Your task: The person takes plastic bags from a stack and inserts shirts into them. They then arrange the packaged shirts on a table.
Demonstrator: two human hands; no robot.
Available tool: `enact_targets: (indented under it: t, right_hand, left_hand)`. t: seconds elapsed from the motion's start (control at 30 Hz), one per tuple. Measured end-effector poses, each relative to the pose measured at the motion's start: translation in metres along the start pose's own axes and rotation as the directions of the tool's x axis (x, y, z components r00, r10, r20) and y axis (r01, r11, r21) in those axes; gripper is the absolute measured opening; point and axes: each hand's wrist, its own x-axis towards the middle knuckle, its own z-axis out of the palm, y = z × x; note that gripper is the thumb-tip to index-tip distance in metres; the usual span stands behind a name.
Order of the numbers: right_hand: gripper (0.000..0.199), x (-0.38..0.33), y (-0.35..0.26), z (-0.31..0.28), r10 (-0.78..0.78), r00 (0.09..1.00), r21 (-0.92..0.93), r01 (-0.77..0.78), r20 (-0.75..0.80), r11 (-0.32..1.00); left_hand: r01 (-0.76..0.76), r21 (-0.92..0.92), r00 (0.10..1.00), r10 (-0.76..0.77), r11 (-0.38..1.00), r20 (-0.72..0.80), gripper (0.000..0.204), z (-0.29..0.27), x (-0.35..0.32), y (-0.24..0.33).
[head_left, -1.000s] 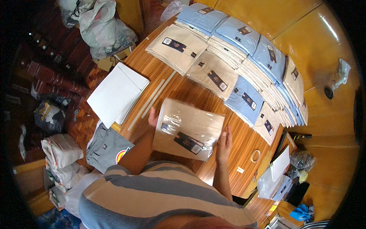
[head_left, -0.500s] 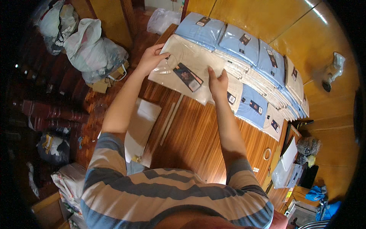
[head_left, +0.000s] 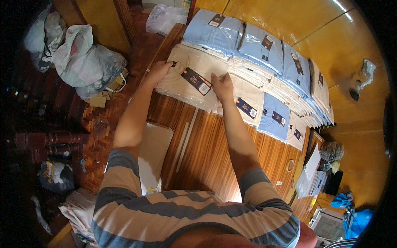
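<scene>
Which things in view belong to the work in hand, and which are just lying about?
Seemingly in the work:
cream bagged garment, left hand and right hand at its edges
blue bagged garments, stacked behind it

Seemingly lying about:
stuffed pale bag, left of the table
clear plastic bag, beyond the table's far left corner

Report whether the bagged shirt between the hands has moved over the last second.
Yes: judged against the wooden table, the bagged shirt has moved forward, away from the table's near edge, to just in front of the far blue shirts.
</scene>
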Motion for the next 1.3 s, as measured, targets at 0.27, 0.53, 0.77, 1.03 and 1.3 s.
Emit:
enact_targets:
  t: [0.27,0.53,0.77,1.03,1.3]
  right_hand:
    - [0.073,-0.009,-0.020,0.031,-0.634,0.768,-0.527,0.502,-0.093,0.686]
    - [0.067,-0.009,-0.052,0.069,-0.529,0.804,-0.608,0.570,0.272,0.553]
    - [0.065,-0.011,-0.037,0.073,-0.574,0.791,-0.628,0.560,0.211,0.541]
    - [0.064,-0.008,-0.032,0.076,-0.586,0.787,-0.639,0.554,0.193,0.533]
    - [0.065,-0.006,-0.026,0.085,-0.598,0.778,-0.617,0.570,0.193,0.542]
  left_hand:
    - [-0.042,0.040,0.995,0.046,0.998,-0.089,0.039,0.011,0.018,-0.015]
    - [-0.233,0.211,0.943,0.274,0.949,-0.190,0.048,0.015,0.028,-0.037]
    - [-0.294,0.299,0.936,0.337,0.908,-0.101,0.054,0.025,0.001,-0.013]
    - [-0.270,0.350,0.941,0.322,0.897,-0.101,0.049,0.029,0.009,-0.020]
    - [-0.229,0.311,0.952,0.279,0.922,-0.125,0.048,0.030,-0.004,-0.012]
